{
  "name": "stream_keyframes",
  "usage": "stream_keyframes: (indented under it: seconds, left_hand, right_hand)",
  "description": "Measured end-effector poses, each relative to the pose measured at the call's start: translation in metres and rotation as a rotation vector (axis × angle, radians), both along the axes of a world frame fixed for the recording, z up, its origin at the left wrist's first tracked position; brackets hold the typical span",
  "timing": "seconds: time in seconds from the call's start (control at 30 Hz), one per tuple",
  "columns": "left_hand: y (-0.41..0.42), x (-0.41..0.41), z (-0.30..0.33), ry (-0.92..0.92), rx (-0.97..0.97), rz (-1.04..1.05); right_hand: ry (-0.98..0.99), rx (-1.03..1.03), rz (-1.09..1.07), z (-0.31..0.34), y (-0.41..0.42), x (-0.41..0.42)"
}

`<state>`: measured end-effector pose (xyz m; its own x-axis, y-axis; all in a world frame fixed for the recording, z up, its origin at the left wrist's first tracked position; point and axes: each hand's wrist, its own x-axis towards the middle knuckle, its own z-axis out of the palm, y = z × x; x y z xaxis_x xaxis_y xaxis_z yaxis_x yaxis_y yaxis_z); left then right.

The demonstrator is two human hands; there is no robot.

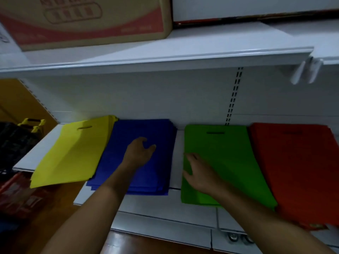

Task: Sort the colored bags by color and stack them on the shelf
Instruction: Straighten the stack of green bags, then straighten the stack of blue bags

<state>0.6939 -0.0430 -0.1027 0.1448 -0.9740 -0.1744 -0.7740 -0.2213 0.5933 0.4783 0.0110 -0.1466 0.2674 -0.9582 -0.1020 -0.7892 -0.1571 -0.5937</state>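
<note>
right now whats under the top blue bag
More blue bags, their stepped edges showing at the near end. The left hand rests on top. How many lie beneath, and whether another colour hides there, cannot be seen.

Print on cardboard box (88, 21) blurred, unreadable.

One view only — a wide-angle camera worn on the head, aimed forward and down at a white shelf (161, 213). The shelf is seen from close range, within arm's reach; both forearms enter from the bottom edge and run up into the middle of the frame. The upper shelf (165, 57) is caught from slightly below its front lip, across the top third. Straight edges are bowed by the lens — most strongly toward the corners. The floor is glimpsed at lower left. Edges are softened by blur throughout.
</note>
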Motion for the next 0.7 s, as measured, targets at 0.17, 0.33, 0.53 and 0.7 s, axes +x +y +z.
stream_keyframes:
  seconds: [0.17, 0.33, 0.53, 0.7]
  left_hand:
    - [-0.02, 0.079, -0.017, -0.098, 0.055, 0.071]
    - [-0.048, 0.142, -0.043, -0.276, 0.176, -0.035]
    - [-0.07, 0.169, -0.066, -0.455, 0.139, -0.255]
    - [-0.079, 0.162, -0.066, -0.416, 0.095, -0.301]
  right_hand:
    - [-0.063, 0.027, -0.04, -0.005, -0.009, 0.049]
    - [-0.12, 0.126, -0.195, -0.022, -0.018, 0.099]
    - [-0.027, 0.136, -0.374, -0.034, -0.024, 0.134]
    - [-0.022, 0.116, -0.466, -0.041, -0.024, 0.145]
